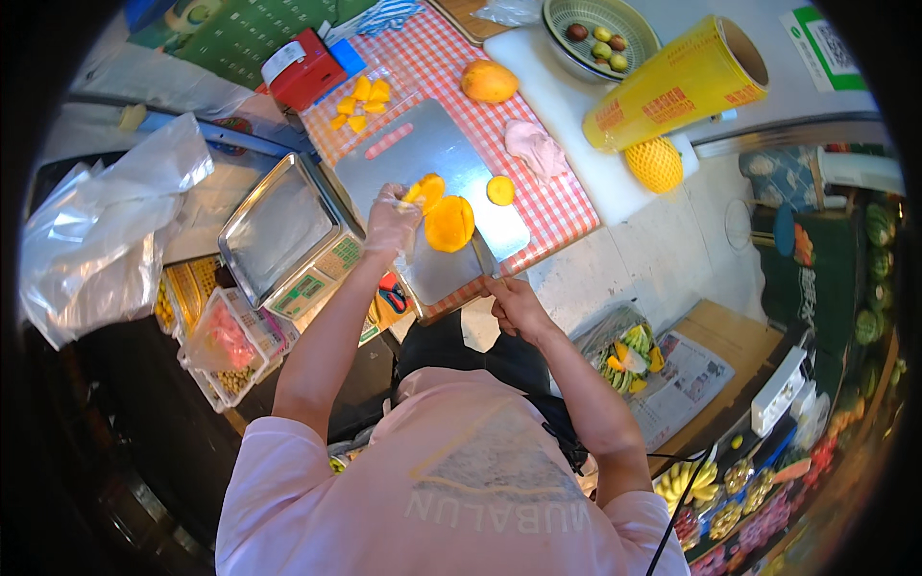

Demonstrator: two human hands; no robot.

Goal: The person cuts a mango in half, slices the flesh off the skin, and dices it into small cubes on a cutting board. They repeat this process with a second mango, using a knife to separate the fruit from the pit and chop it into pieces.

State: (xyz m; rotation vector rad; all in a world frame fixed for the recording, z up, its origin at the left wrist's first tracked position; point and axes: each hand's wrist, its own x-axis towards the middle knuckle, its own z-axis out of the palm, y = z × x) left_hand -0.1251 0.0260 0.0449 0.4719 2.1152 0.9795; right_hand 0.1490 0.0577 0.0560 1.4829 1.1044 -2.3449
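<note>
My left hand (394, 222), in a clear plastic glove, holds a peeled yellow mango piece (426, 191) by its edge over the metal cutting board (439, 126). Beside it on the board lies a larger peeled mango piece (449, 224) with a cut in it. My bare right hand (516, 308) is closed on the handle of a knife (485, 253), its blade over the board's near right part. A round mango slice (500, 191) lies to the right. Several mango chunks (361, 104) rest on clear plastic at the back left. A pink cloth (536, 150) lies right of the board.
A weighing scale with a steel tray (281, 223) stands left. At the back are a red device (304, 70), a whole mango (490, 81) and a basket of small fruit (601, 36). On the right are a roll of plastic film (673, 85) and a netted fruit (654, 165).
</note>
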